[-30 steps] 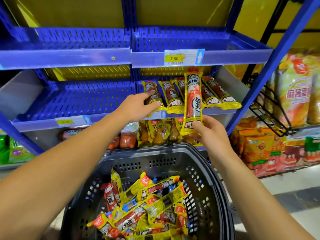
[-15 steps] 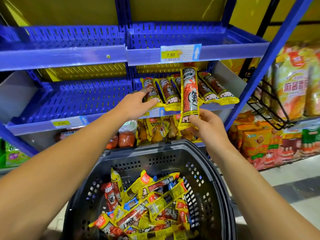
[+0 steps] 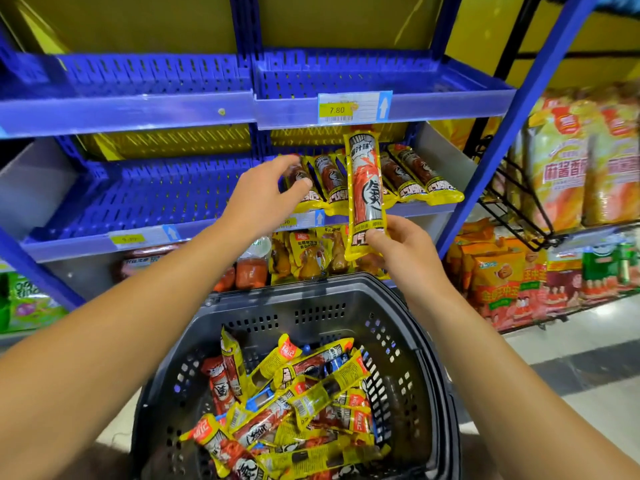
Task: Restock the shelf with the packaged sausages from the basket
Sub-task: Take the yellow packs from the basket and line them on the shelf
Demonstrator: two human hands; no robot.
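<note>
Fingers [image 3: 375, 237] of the right hand [image 3: 403, 249] pinch the lower end of an upright sausage pack [image 3: 366, 188], now raised slightly nearer the "7.80" price tag [image 3: 355, 107]. Left hand [image 3: 261, 199], its fingers now spread and lifted, hovers at the leftmost pack in the shelf row [image 3: 374, 178]. Perforated blue plastic shelf [image 3: 145, 199]; glossy yellow-edged wrappers fill the dark slotted basket [image 3: 408, 341].

Both forearms are bare right up to the frame edge, with no sleeve showing. The left hand [image 3: 263, 199] and right hand [image 3: 408, 252] are bare, fingernails trimmed short.
</note>
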